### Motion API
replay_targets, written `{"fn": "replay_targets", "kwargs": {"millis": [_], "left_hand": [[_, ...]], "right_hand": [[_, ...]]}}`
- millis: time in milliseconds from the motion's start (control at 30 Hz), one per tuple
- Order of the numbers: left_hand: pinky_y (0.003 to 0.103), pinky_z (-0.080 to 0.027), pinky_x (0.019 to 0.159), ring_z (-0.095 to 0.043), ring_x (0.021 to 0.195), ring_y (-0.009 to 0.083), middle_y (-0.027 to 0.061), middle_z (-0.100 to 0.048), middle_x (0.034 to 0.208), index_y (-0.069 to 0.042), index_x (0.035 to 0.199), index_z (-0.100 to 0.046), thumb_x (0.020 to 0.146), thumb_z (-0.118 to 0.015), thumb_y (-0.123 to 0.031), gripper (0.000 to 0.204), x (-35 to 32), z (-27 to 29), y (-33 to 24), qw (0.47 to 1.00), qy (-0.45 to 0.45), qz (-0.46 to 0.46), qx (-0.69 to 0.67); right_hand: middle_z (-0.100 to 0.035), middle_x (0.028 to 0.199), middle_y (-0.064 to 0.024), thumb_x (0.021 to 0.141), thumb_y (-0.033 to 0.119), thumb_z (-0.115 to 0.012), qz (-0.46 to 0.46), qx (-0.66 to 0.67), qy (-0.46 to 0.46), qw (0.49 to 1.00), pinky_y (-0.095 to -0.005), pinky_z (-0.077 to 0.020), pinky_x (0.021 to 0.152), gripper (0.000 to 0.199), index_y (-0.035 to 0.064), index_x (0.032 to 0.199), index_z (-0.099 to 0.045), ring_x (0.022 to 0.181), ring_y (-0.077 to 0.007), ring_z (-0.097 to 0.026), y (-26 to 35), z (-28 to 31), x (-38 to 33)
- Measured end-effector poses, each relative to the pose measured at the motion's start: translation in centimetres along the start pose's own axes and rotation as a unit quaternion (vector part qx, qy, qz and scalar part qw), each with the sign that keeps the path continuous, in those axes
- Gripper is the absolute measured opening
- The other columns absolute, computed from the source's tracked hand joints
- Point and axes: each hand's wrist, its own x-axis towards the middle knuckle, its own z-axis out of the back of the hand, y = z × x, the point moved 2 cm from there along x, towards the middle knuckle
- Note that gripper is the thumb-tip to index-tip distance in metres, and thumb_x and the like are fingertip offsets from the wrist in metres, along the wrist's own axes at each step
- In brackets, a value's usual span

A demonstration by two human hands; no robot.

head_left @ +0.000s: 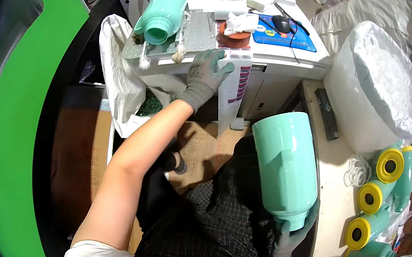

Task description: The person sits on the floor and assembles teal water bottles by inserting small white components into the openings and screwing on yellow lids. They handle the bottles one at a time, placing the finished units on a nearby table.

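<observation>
we look down on a seated person at a marking bench. the left hand [207, 71], gloved in grey, lies flat and unclenched on the front edge of the perforated metal plate [197, 34], grasping nothing. on that plate a mint-green bottle [162, 12] rests on its side, mouth toward us, apart from the hand. the right hand [291, 238], also gloved, is clenched around the neck of a second mint-green bottle [285, 165], carried base-up over the lap, beside the cream side table [335, 197].

at right we see a row of like bottles with yellow caps [374, 200] and a large bag of white rings [378, 88]; a white sack [115, 70] hangs left of the bench, and a computer mouse [281, 23] sits on its blue mat behind.

in our judgement the exchange goes best if the left hand steadies the plate while the held bottle stays gripped low on the neck — a smooth wall slips easily — and comes in level, clear of the bottle already lying there.
</observation>
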Motion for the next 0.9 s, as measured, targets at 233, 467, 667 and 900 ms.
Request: {"fn": "replay_targets", "kwargs": {"millis": [233,467,667,900], "left_hand": [[0.044,-0.047,0.094,-0.061,0.107,0.0252,0.0018,-0.067,0.102,-0.018,0.097,-0.075,0.075,-0.079,-0.030,0.026,5.0,-6.3,3.8,0.986,-0.069,-0.062,0.142],[0.042,-0.045,0.093,-0.061,0.107,0.0231,-0.0015,-0.067,0.101,-0.021,0.088,-0.078,0.075,-0.077,-0.030,0.017,5.4,-6.0,3.8,0.990,-0.031,-0.031,0.132],[0.042,-0.046,0.094,-0.061,0.107,0.0216,-0.0020,-0.068,0.102,-0.022,0.090,-0.081,0.076,-0.076,-0.031,0.017,6.6,-5.0,3.1,0.991,0.031,0.009,0.133],[0.043,-0.045,0.096,-0.060,0.111,0.0262,-0.0008,-0.068,0.107,-0.021,0.087,-0.079,0.075,-0.080,-0.031,0.016,5.1,-4.6,2.7,0.992,0.006,-0.018,0.128]], "right_hand": [[-0.037,0.160,-0.0238,0.074,0.020,-0.077,0.020,-0.130,0.063,0.989,-0.0438,-0.0407,0.116,0.106,-0.0050,0.162,-0.023,0.142,-0.0322,-0.047,-2.4,-1.0,0.0],[-0.039,0.161,-0.0216,0.071,0.017,-0.078,0.010,-0.112,0.062,0.992,-0.0440,-0.0419,0.116,0.110,-0.0033,0.163,-0.021,0.142,-0.0315,-0.048,-4.1,-0.9,-0.2],[-0.039,0.161,-0.0208,0.074,0.016,-0.078,0.028,-0.120,0.059,0.991,-0.0440,-0.0419,0.116,0.108,-0.0031,0.163,-0.021,0.143,-0.0316,-0.047,-4.1,-0.9,-0.5],[-0.040,0.160,-0.0213,0.073,0.014,-0.081,0.005,-0.064,0.040,0.997,-0.0439,-0.0411,0.116,0.109,-0.0047,0.162,-0.022,0.141,-0.0301,-0.047,-4.1,-1.4,-0.8]]}}
